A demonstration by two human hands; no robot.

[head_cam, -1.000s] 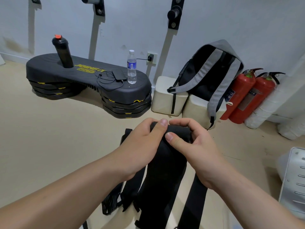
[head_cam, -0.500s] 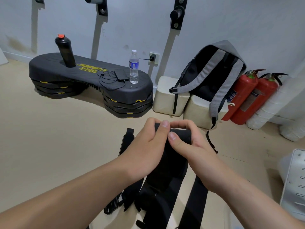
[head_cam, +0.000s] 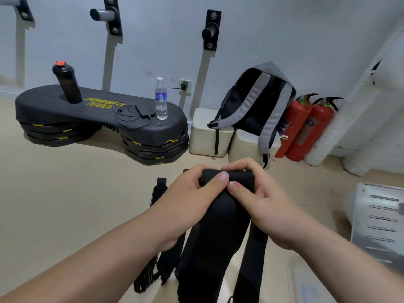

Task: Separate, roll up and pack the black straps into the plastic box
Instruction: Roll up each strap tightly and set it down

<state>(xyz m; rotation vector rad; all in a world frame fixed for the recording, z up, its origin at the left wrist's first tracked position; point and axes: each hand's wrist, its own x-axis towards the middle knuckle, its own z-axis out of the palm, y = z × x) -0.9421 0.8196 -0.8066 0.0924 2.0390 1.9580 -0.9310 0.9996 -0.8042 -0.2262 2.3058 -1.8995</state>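
Head view: your left hand (head_cam: 188,202) and right hand (head_cam: 260,200) are gripping the rolled black strap (head_cam: 227,179), fingers curled tight; more straps (head_cam: 251,259) are hanging below.

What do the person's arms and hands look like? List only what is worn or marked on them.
Nothing is worn. The left hand and right hand are bare, without gloves, rings or a watch in view. Both forearms are bare up to the frame edge, without sleeves, and fingernails are short.

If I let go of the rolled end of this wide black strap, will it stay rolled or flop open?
Likely it loosens: the wide black strap hangs limp below the roll, so it looks soft and floppy. Both the left hand and the right hand pinch the roll, suggesting it needs holding.
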